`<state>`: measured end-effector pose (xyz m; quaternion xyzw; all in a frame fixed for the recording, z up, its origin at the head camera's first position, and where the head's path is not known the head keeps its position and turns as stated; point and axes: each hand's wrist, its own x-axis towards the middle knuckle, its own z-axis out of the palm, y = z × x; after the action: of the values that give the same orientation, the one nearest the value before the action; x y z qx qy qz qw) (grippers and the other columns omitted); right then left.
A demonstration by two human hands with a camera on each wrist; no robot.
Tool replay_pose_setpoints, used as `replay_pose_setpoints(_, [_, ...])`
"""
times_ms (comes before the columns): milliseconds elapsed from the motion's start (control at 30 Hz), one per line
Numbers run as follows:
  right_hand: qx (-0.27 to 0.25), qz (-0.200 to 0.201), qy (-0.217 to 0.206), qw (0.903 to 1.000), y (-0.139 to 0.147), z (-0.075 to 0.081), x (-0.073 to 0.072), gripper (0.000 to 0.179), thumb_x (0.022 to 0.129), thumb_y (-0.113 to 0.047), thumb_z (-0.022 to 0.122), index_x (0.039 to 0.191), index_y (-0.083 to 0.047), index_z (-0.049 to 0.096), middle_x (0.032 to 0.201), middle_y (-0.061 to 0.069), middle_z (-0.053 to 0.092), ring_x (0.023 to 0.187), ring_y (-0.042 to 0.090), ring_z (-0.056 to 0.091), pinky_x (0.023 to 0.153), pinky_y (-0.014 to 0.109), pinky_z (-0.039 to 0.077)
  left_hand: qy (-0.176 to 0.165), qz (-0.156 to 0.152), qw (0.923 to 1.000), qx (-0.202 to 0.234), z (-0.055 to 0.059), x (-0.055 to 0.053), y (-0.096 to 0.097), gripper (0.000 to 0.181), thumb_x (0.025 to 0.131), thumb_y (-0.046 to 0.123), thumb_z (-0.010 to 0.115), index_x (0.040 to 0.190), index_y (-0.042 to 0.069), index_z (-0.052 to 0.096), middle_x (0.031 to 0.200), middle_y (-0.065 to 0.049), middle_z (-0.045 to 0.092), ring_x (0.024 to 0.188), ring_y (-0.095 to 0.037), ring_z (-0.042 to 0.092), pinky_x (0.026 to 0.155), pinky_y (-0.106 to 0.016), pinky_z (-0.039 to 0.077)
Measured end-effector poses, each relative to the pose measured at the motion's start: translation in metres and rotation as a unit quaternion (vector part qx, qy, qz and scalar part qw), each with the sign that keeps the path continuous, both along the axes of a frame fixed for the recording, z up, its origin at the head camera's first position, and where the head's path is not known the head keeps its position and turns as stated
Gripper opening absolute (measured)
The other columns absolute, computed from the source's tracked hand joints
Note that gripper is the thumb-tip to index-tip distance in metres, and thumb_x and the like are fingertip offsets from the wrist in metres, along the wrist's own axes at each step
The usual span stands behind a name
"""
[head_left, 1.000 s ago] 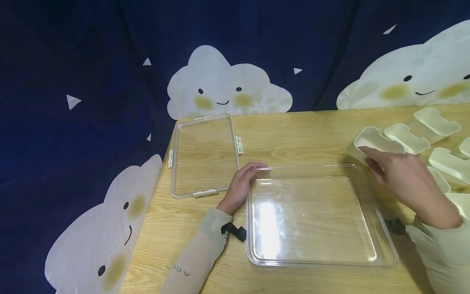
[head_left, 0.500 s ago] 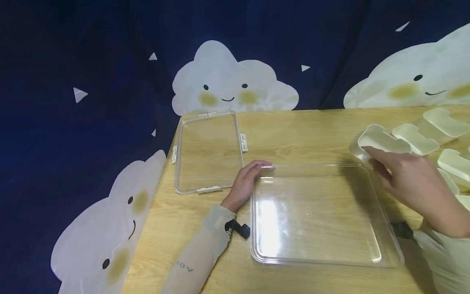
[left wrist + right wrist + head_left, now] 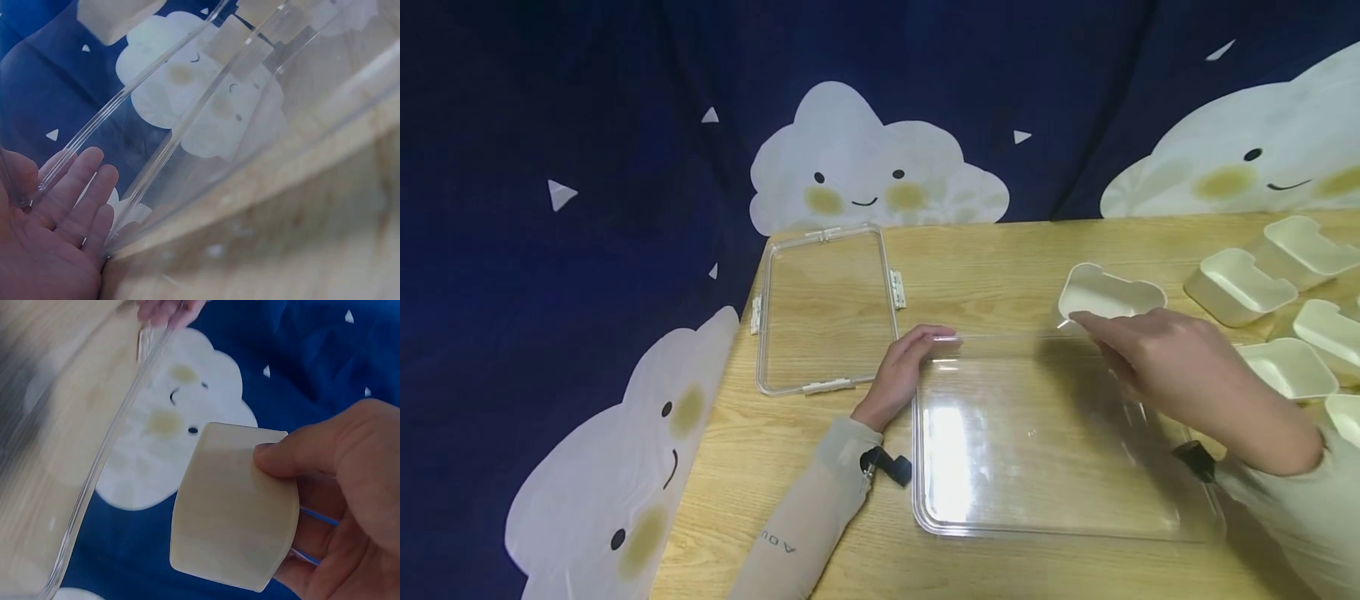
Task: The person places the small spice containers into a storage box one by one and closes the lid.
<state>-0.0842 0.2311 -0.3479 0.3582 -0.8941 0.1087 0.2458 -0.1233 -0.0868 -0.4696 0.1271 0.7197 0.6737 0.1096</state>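
Note:
My right hand [image 3: 1180, 358] holds a small cream plastic bin [image 3: 1105, 296] with a notched rim, above the far edge of a large clear plastic box [image 3: 1052, 533]. In the right wrist view the thumb [image 3: 281, 459] presses one face of the bin and the fingers lie behind it. My left hand [image 3: 898, 371] grips the clear box at its far left corner. Seen in the left wrist view, the left fingers [image 3: 78, 194] lie along the clear wall, with the thumb near the rim.
Several more cream bins [image 3: 1240, 287] stand at the right of the wooden table [image 3: 985, 258]. A clear lid [image 3: 827, 312] with white clips lies at the back left, beside the left hand. A dark blue cloud-patterned cloth [image 3: 625, 100] hangs behind the table and at its left side.
My right hand has moved left with the cream bin, away from the other bins and over the clear box's far edge. The left hand keeps its place at the box corner.

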Motion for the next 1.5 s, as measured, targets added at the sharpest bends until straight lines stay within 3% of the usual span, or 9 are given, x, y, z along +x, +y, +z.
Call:
replay_pose_setpoints(100, [0.013, 0.014, -0.012, 0.9997, -0.01, 0.002, 0.003, 0.055, 0.069, 0.003, 0.076, 0.123, -0.01, 0.072, 0.073, 0.005, 0.075, 0.054, 0.023, 0.06, 0.047, 0.043, 0.048, 0.001, 0.004, 1.0, -0.003, 0.0, -0.001, 0.0, 0.04, 0.112, 0.02, 0.033, 0.133, 0.008, 0.064, 0.132, -0.016, 0.072, 0.139, -0.022, 0.058, 0.125, -0.042, 0.035])
replay_pose_setpoints(267, [0.031, 0.039, -0.038, 0.9981, -0.024, 0.002, 0.007, 0.062, 0.066, 0.008, 0.078, 0.126, -0.009, 0.071, 0.091, 0.003, 0.08, 0.066, 0.022, 0.068, 0.06, 0.045, 0.056, -0.001, 0.008, 0.9999, -0.008, 0.0, -0.001, 0.0, 0.039, 0.112, 0.022, 0.034, 0.133, 0.009, 0.065, 0.133, -0.014, 0.072, 0.14, -0.022, 0.057, 0.125, -0.043, 0.034])
replay_pose_setpoints(500, [0.058, 0.062, -0.042, 0.9955, -0.047, -0.011, 0.012, 0.052, 0.07, 0.002, 0.079, 0.119, -0.014, 0.073, 0.085, -0.002, 0.079, 0.06, 0.018, 0.062, 0.052, 0.039, 0.052, 0.003, 0.015, 0.9993, -0.035, -0.001, 0.0, 0.0, 0.04, 0.112, 0.026, 0.034, 0.132, 0.014, 0.067, 0.139, -0.005, 0.069, 0.142, -0.019, 0.054, 0.125, -0.046, 0.034])
replay_pose_setpoints(633, [0.08, 0.074, -0.088, 0.9902, -0.059, -0.015, 0.018, 0.057, 0.067, 0.001, 0.083, 0.121, -0.015, 0.073, 0.09, -0.001, 0.081, 0.064, 0.018, 0.064, 0.057, 0.037, 0.054, 0.005, 0.011, 0.9995, -0.03, -0.002, 0.001, -0.001, 0.04, 0.112, 0.024, 0.033, 0.133, 0.013, 0.065, 0.135, -0.009, 0.071, 0.141, -0.02, 0.055, 0.125, -0.047, 0.034])
replay_pose_setpoints(800, [0.095, 0.12, -0.093, 0.9839, -0.072, -0.02, 0.021, 0.056, 0.066, 0.003, 0.083, 0.118, -0.014, 0.073, 0.084, -0.004, 0.079, 0.065, 0.014, 0.064, 0.06, 0.035, 0.054, 0.015, 0.021, 0.9989, -0.039, -0.001, 0.002, -0.002, 0.04, 0.111, 0.024, 0.035, 0.132, 0.011, 0.066, 0.14, -0.006, 0.068, 0.142, -0.021, 0.054, 0.125, -0.046, 0.034])
replay_pose_setpoints(933, [0.112, 0.143, -0.086, 0.9797, -0.081, -0.025, 0.022, 0.05, 0.07, 0.003, 0.08, 0.116, -0.015, 0.073, 0.079, -0.006, 0.076, 0.062, 0.011, 0.063, 0.057, 0.031, 0.052, 0.016, 0.018, 0.9991, -0.034, -0.001, 0.001, -0.001, 0.04, 0.111, 0.023, 0.035, 0.133, 0.01, 0.066, 0.14, -0.009, 0.068, 0.142, -0.022, 0.054, 0.125, -0.045, 0.034])
replay_pose_setpoints(1133, [0.126, 0.157, -0.112, 0.973, -0.091, -0.03, 0.026, 0.042, 0.078, -0.002, 0.078, 0.117, -0.017, 0.072, 0.075, -0.007, 0.074, 0.054, 0.007, 0.054, 0.05, 0.027, 0.044, 0.008, 0.004, 0.9999, -0.014, -0.001, 0.0, 0.0, 0.04, 0.112, 0.021, 0.033, 0.134, 0.009, 0.064, 0.133, -0.015, 0.072, 0.141, -0.022, 0.056, 0.125, -0.045, 0.034])
replay_pose_setpoints(1300, [0.124, 0.174, -0.132, 0.9679, -0.1, -0.036, 0.03, 0.031, 0.086, -0.009, 0.076, 0.116, -0.016, 0.071, 0.072, -0.008, 0.072, 0.048, 0.004, 0.051, 0.043, 0.021, 0.038, 0.007, 0.014, 0.9996, -0.022, 0.0, 0.0, 0.0, 0.039, 0.112, 0.02, 0.034, 0.133, 0.01, 0.065, 0.134, -0.012, 0.072, 0.14, -0.02, 0.056, 0.125, -0.044, 0.035])
replay_pose_setpoints(1500, [0.133, 0.191, -0.131, 0.9637, -0.108, -0.042, 0.035, 0.027, 0.087, -0.012, 0.075, 0.113, -0.018, 0.071, 0.069, -0.01, 0.069, 0.046, 0.004, 0.052, 0.04, 0.02, 0.034, -0.001, 0.024, 0.9994, -0.024, 0.002, 0.001, 0.001, 0.039, 0.111, 0.02, 0.036, 0.131, 0.01, 0.067, 0.137, -0.01, 0.07, 0.139, -0.02, 0.057, 0.124, -0.043, 0.036])
